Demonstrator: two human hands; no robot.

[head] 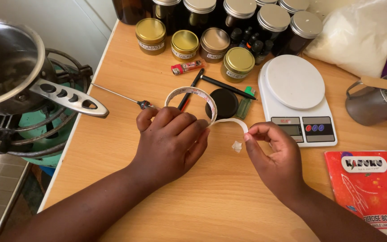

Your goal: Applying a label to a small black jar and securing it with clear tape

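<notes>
My left hand (pixel 169 141) grips a ring-shaped roll of white tape (pixel 192 95) at its lower edge, holding it upright over the wooden table (pixel 220 197). My right hand (pixel 272 148) pinches the loose end of the tape strip (pixel 231 122), which arcs from the roll to my fingertips. A small torn white scrap (pixel 237 146) hangs just below my right thumb. Behind the roll lie a black round lid (pixel 225 103), two black pens (pixel 227 86) and a green lighter (pixel 245 104).
A white digital kitchen scale (pixel 296 96) stands right of the roll. Gold-lidded jars (pixel 184 45) and dark bottles line the back edge. A steel pot (pixel 10 67) sits on a gas burner at left, a thermometer probe (pixel 122 96) beside it. A red exercise book (pixel 372 188), metal jug (pixel 372 105) and white bag (pixel 359 33) sit right.
</notes>
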